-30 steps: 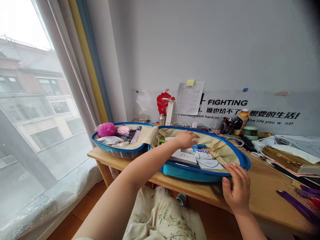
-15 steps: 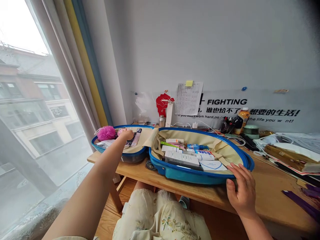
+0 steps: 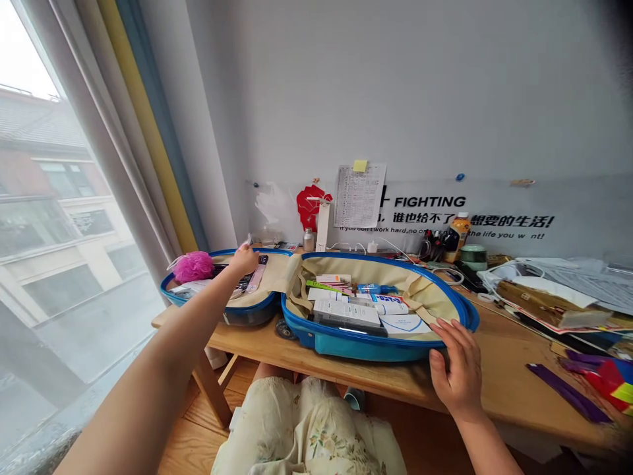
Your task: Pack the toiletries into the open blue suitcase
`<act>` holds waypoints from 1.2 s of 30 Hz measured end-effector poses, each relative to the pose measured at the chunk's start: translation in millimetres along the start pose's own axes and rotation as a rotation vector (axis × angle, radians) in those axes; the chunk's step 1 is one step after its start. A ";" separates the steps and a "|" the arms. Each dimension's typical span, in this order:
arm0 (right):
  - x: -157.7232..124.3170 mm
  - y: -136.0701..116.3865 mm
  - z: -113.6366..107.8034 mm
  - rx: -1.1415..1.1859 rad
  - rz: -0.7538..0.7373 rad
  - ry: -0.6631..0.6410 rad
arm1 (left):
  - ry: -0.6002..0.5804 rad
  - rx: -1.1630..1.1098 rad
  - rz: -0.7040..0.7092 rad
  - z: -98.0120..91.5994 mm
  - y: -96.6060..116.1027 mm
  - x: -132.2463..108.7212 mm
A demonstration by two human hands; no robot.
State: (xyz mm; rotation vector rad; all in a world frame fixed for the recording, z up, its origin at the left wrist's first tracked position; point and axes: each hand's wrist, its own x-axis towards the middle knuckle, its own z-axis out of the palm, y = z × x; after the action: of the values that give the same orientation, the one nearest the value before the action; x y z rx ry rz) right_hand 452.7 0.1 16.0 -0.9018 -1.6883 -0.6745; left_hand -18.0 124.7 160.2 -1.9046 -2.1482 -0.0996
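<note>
Steadying open suitcase [image 3: 370, 349], seemingly, right hand [image 3: 457, 366] lies loosely spread at its edge; left hand [image 3: 243, 260], grip narrow, pinches small pale item [image 3: 249, 239] above left half; table [image 3: 509, 392] supports both halves

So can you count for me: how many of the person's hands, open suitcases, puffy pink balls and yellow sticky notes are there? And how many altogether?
Hands: 2 (left hand, right hand)
Open suitcase: 1, its two halves joined
Puffy pink ball: 1
Yellow sticky note: 1
Total: 5
</note>
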 end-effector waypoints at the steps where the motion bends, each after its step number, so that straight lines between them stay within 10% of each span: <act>1: 0.1 0.0 0.1 0.001 -0.004 0.002 | 0.035 -0.016 0.025 -7.9 6.8 0.2; 8: -1.5 1.9 0.6 -0.008 0.007 -0.009 | 0.225 -0.226 0.448 -44.9 86.4 -22.0; 14: -1.8 1.0 0.7 0.005 0.003 -0.002 | 0.006 -0.264 0.876 -32.7 128.3 -64.0; 25: -1.2 0.5 1.2 -0.018 -0.003 0.000 | -0.113 -0.420 0.939 -27.1 109.6 -88.7; 36: -3.1 1.0 0.8 0.002 0.012 -0.003 | -0.196 -0.647 1.160 -42.3 167.8 -105.3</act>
State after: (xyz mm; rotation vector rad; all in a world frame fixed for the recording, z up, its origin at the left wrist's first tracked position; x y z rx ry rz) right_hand 453.5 0.6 12.7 -0.9113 -1.6844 -0.6631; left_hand 164.1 36.1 154.2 -3.3068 -0.7916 -0.4058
